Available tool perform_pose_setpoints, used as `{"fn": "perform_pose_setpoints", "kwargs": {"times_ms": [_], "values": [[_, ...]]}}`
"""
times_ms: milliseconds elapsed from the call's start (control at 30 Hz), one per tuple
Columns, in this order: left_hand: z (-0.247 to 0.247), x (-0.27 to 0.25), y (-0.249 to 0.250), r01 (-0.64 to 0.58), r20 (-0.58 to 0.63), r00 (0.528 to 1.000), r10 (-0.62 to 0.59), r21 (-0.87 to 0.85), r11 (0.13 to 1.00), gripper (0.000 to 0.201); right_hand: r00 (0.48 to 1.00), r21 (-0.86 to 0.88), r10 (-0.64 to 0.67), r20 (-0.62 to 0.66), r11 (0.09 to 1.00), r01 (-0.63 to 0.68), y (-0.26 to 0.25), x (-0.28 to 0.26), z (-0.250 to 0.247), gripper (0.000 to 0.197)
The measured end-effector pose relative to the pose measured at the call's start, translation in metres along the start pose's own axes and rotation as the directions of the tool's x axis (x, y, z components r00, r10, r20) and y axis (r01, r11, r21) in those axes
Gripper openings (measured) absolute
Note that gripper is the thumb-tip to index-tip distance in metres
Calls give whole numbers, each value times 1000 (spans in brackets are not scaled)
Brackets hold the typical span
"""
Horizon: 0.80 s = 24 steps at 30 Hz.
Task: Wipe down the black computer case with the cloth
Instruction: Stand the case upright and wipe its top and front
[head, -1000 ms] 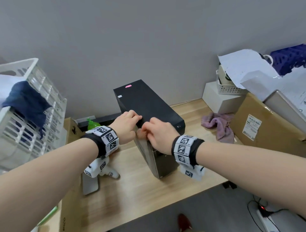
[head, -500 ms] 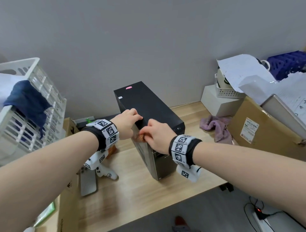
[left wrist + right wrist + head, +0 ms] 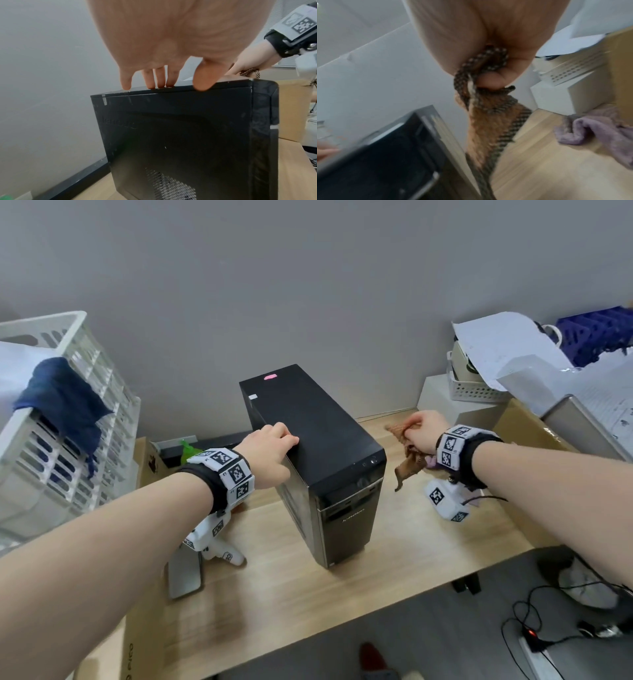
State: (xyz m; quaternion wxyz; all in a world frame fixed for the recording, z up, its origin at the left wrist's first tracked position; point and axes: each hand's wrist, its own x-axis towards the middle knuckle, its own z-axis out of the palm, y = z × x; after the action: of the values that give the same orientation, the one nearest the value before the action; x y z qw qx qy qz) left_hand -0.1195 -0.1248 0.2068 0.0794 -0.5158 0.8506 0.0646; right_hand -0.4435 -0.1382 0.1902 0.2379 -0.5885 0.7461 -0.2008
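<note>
The black computer case (image 3: 308, 426) stands upright on the wooden desk (image 3: 291, 594), its front panel toward me. My left hand (image 3: 270, 453) rests on the top left edge of the case (image 3: 180, 135), fingertips (image 3: 157, 83) straight on the top and thumb on the side edge. My right hand (image 3: 419, 431) is to the right of the case, off its surface, and grips a brown cloth (image 3: 406, 463) with a dark woven border. The cloth (image 3: 488, 115) hangs from the curled fingers beside the case's right side (image 3: 385, 155).
A purple cloth (image 3: 594, 128) lies on the desk to the right, near a cardboard box (image 3: 527, 474) and white boxes (image 3: 455, 402). A white basket (image 3: 61, 419) with a blue cloth stands left. A phone (image 3: 185, 573) lies at the front left.
My right hand has left the case's top left edge and swung to its right side, carrying the brown cloth. My left hand stays on the top left edge.
</note>
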Motion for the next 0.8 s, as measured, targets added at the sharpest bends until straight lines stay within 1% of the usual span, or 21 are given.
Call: {"fn": "perform_pose_setpoints", "kwargs": {"times_ms": [33, 67, 133, 200, 267, 333, 400, 467, 567, 700, 800], "values": [[-1, 2, 1, 1, -8, 1000, -1, 9, 1000, 66, 999, 64, 52, -8, 997, -51, 8, 1, 2, 16], [-2, 3, 3, 3, -22, 1000, -2, 19, 1000, 61, 998, 108, 68, -2, 992, -67, 14, 1, 6, 16], [-4, 6, 11, 16, -56, 998, -13, 46, 999, 56, 998, 173, 50, 30, 983, -54, 19, -1, 16, 16], [-4, 7, 22, 50, -79, 996, -44, 80, 996, 62, 998, 235, 17, 57, 972, -30, 14, -2, 24, 13], [-1, 7, 31, 88, -86, 993, -80, 82, 993, 74, 996, 251, -19, 91, 968, -4, 5, -1, 33, 12], [5, 7, 38, 90, -90, 992, -86, 45, 995, 98, 989, 245, -45, 139, 970, 9, -3, 4, 42, 13], [11, 5, 43, 46, -75, 996, -41, 56, 997, 120, 984, 235, -57, 170, 972, 15, -8, 11, 46, 13], [15, 5, 49, 11, -73, 997, -6, 72, 997, 127, 975, 214, -73, 208, 976, 28, -10, 20, 46, 11], [14, 15, 58, 0, -89, 996, 5, 55, 999, 126, 951, 159, -55, 303, 987, 7, -3, 33, 48, 9], [9, 27, 67, 37, -42, 999, -34, 61, 997, 123, 895, 114, -3, 446, 992, -54, 12, 42, 64, 11], [5, 29, 71, 35, -44, 999, -31, 109, 993, 123, 852, 76, -24, 523, 997, -19, 20, 49, 75, 19]]}}
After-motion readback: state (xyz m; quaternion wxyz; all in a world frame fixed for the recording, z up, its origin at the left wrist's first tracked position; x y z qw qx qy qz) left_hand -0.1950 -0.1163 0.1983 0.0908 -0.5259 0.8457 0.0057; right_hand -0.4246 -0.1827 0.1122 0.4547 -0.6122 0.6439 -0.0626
